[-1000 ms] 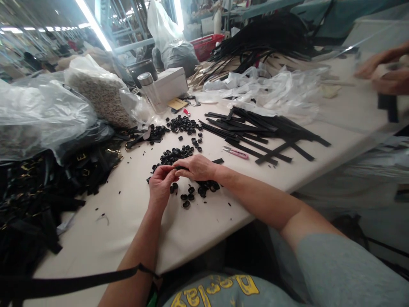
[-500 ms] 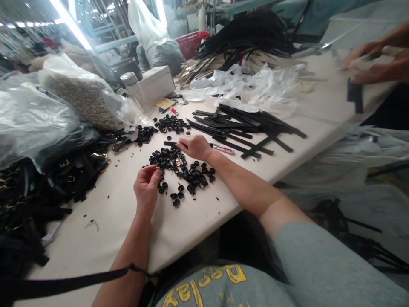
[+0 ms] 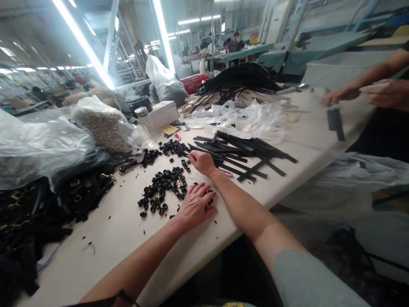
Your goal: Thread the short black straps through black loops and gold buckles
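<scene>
Two bare hands work near the middle of the frame: the left hand (image 3: pixel 196 205) is released, palm down with fingers spread over small black loops, while the right hand (image 3: pixel 202 163) is clenched around a dark strip (image 3: pixel 183 153) whose end pokes out leftward. Left of the left hand, at the centre of the frame, lies the main pile of black loops (image 3: pixel 162 184), with a gold-coloured metal piece (image 3: pixel 179 183) at its right edge. A second cluster of loops (image 3: pixel 174 147) sits just above. Flat black straps (image 3: pixel 246 151) overlap right of centre, beside pink-handled snips (image 3: pixel 226 172) partly hidden by the right forearm. At upper right, a co-worker's blurred hands (image 3: pixel 343 94) hold black pieces (image 3: pixel 335 123).
</scene>
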